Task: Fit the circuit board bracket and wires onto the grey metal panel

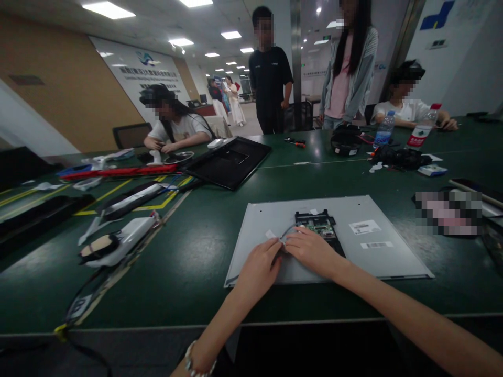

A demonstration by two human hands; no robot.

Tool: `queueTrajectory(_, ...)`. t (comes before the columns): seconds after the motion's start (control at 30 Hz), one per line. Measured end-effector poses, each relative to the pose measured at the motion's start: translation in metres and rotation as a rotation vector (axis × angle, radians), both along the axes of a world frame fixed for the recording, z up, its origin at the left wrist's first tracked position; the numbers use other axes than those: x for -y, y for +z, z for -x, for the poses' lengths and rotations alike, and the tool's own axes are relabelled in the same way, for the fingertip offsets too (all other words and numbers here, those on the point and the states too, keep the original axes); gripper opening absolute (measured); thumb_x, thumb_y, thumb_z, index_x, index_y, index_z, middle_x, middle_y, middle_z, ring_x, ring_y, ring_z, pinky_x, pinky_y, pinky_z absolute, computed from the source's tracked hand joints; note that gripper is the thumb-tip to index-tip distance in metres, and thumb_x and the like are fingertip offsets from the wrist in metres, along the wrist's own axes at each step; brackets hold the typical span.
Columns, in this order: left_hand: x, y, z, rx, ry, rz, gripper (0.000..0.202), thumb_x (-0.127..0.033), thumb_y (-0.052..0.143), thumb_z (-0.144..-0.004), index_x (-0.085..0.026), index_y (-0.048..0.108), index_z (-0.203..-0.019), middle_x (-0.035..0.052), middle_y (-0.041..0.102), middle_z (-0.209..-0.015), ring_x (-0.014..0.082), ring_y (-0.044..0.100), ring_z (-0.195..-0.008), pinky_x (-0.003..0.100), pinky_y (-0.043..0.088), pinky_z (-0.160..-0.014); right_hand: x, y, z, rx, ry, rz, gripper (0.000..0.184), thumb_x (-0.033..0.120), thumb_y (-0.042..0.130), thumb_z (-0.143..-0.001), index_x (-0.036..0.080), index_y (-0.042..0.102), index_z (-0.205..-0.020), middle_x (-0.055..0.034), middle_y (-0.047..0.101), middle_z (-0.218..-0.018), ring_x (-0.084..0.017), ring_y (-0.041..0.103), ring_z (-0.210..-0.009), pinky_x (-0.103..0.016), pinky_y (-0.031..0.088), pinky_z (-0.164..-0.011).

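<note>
A flat silver display panel [387, 262] lies back-side up on the table in front of me. At its middle sits a black bracket [302, 217] with a green circuit board [324, 229] in it. A thin grey cable [290, 231] runs from the board's left side to my fingertips. My left hand [259, 266] rests over the panel's left part, its fingers pinched together on the cable's end. From the other side my right hand [312, 252] pinches the same cable, covering the bracket's lower left part. My fingers hide the cable's tip.
A black monitor cover [230, 161] lies beyond the panel. Strips and white parts spread leftward, with a white power strip-like piece [131, 238] nearest. Two bottles [384, 130], black cables [401, 157] and phones [477, 195] are on the right. People sit and stand across the table.
</note>
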State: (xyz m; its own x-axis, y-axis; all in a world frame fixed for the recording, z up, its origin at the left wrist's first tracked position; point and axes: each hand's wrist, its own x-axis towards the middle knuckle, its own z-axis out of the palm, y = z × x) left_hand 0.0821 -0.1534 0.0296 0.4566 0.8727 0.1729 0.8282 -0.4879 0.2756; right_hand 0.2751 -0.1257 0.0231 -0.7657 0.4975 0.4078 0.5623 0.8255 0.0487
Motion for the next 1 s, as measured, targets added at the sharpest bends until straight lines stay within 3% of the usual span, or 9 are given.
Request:
queueTrajectory(0.33,0.008,-0.011,0.003,-0.118,0.018,-0.018,0.042,-0.018,0.040,-0.095,-0.016,0.054,-0.135,0.0139,0.050,-0.144,0.0265,0.046,-0.134,0.048,0.037,-0.111,0.007,-0.007,-0.001,-0.013,0.011,0.071,0.022,0.009,0.051,-0.092,0.012,0.070,-0.104,-0.0131,0.072,-0.114,-0.022,0.063,-0.111,-0.041,0.033,-0.112)
queueTrajectory(0.43,0.009,-0.013,0.002,-0.169,0.012,-0.012,0.044,-0.018,0.036,-0.097,-0.016,0.052,-0.138,0.0142,0.048,-0.146,0.0259,0.045,-0.135,0.049,0.036,-0.111,0.017,-0.006,-0.003,-0.018,-0.018,0.150,0.031,0.025,0.050,-0.096,0.009,0.067,-0.116,-0.0156,0.069,-0.120,-0.024,0.059,-0.119,-0.045,0.029,-0.115)
queueTrajectory(0.53,0.010,-0.013,0.002,-0.203,-0.007,-0.030,0.045,-0.019,0.035,-0.097,-0.018,0.050,-0.139,0.0144,0.045,-0.148,0.0259,0.042,-0.137,0.050,0.035,-0.110,0.031,-0.005,-0.008,-0.024,-0.025,0.205,0.055,0.047,0.049,-0.095,0.008,0.057,-0.132,-0.0187,0.060,-0.135,-0.029,0.047,-0.133,-0.053,0.019,-0.118)
queueTrajectory(0.63,0.010,-0.014,0.002,-0.195,-0.008,-0.047,0.045,-0.019,0.036,-0.097,-0.020,0.049,-0.139,0.0145,0.046,-0.147,0.0254,0.042,-0.137,0.050,0.035,-0.110,0.043,-0.006,-0.012,-0.024,-0.036,0.226,0.071,0.059,0.044,-0.093,0.009,0.046,-0.143,-0.0182,0.051,-0.144,-0.031,0.036,-0.140,-0.060,0.008,-0.118)
queueTrajectory(0.87,0.003,-0.007,-0.017,-0.127,0.248,-0.018,0.035,-0.025,0.042,-0.096,-0.018,0.051,-0.129,0.0170,0.066,-0.122,0.0270,0.063,-0.113,0.046,0.041,-0.102,0.053,-0.009,-0.014,-0.059,-0.066,0.251,0.074,0.063,0.038,-0.094,0.010,0.042,-0.145,-0.0180,0.047,-0.147,-0.030,0.033,-0.142,-0.063,0.004,-0.117)
queueTrajectory(1.0,0.001,0.003,-0.034,-0.204,0.305,-0.003,0.026,-0.023,0.043,-0.095,-0.015,0.057,-0.116,0.0193,0.069,-0.111,0.0300,0.067,-0.102,0.042,0.047,-0.090,0.055,-0.009,-0.013,-0.084,-0.083,0.272,0.072,0.062,0.038,-0.095,0.011,0.043,-0.145,-0.0178,0.048,-0.146,-0.029,0.033,-0.143,-0.062,0.005,-0.118)
